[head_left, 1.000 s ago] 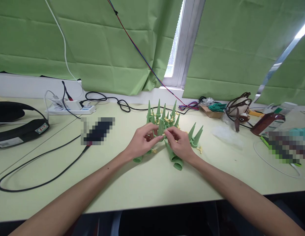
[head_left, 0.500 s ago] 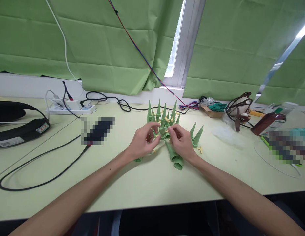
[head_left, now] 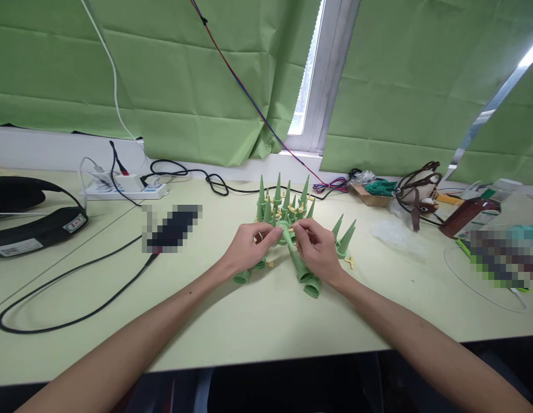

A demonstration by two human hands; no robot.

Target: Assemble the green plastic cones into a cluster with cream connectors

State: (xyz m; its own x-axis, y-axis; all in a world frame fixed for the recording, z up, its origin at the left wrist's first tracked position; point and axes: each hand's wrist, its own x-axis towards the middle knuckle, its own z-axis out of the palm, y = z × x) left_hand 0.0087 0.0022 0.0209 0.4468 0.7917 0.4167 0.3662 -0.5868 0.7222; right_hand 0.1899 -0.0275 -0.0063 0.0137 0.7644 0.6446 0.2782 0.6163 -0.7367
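The person's left hand (head_left: 253, 245) has its grip pressed together on the wide head of a green plastic spike (head_left: 284, 225), between thumb and fingers. The spike is held up between the two hands, above the desk (head_left: 198, 327), with its narrow end slanting down toward the person. The right hand (head_left: 317, 248) has its grip pinching a small yellow fitting (head_left: 292, 229) right at the spike's side. Whether the fitting is seated in the spike or only touching it cannot be told, since the fingers cover most of it.

The likeliest trouble seems to be a slip: the head is round and the hold on it looks small, so a sideways push from the right could turn the spike within the left grip. The fitting, mostly hidden by the fingertips, could go in crooked or drop if pressed off its line, and a thin plastic part might bend or snap under too much force.

Crowding is another risk. The standing green spikes (head_left: 287, 198) rise close behind the hands, and a knuckle could tip one over. Just below, the lying green tubes (head_left: 311, 288) have rounded sides and could roll if a wrist brushed them. A loose yellow T-shaped fitting (head_left: 349, 263) lies to the right, near the paired green spikes (head_left: 346, 241), where the right forearm could sweep it aside.
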